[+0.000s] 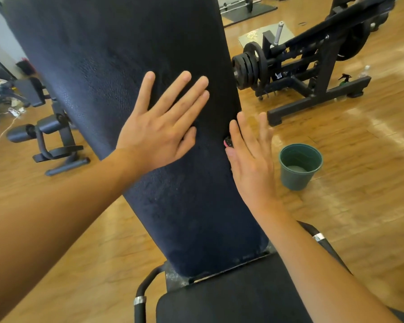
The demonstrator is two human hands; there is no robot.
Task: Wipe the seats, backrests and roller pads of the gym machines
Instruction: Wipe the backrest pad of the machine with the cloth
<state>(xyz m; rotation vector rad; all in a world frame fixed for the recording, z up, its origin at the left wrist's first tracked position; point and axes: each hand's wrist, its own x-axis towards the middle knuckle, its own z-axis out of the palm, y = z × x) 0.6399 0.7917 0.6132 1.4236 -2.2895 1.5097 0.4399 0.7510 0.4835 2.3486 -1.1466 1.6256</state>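
Seat (pixel 231 299) sits below backrest (pixel 117 54). Left hand (pixel 159 134) lies flat on backrest, grip apart; right hand (pixel 250 159), grip apart, at its right edge.

Long dark-blue padded backrest (pixel 131 89), black padded seat (pixel 231 304) just before its lower end, left hand (pixel 156 136) flat on it, right hand (pixel 250 157) at its right edge, round green plastic bucket (pixel 299 169) to its right, black plate-loaded steel machine (pixel 313 73) behind to the right, black roller-pad bench (pixel 49 134) to its left.

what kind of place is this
A gym, almost certainly: a padded backrest stands in front, weight plates load a machine beyond it, and roller pads show on the left.
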